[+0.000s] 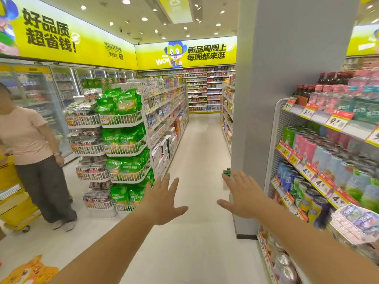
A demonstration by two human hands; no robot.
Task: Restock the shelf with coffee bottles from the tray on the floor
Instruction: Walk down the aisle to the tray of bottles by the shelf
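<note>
I stand in a shop aisle with both arms stretched forward. My left hand (164,199) is spread flat, palm down, holding nothing. My right hand (244,195) is likewise spread and empty, close to a grey pillar (287,99). Just past my right fingertips, low beside the pillar, a small cluster of dark green bottle caps (227,172) shows on the floor; what they stand in is hidden by the hand and pillar. A white drinks shelf (332,124) with cans and bottles runs along my right.
A person in a pink shirt (30,144) stands at the left beside a yellow cart (12,203). White wire racks of green and dark snack bags (123,144) stand at left centre. Long shelves line the aisle (196,152) on both sides.
</note>
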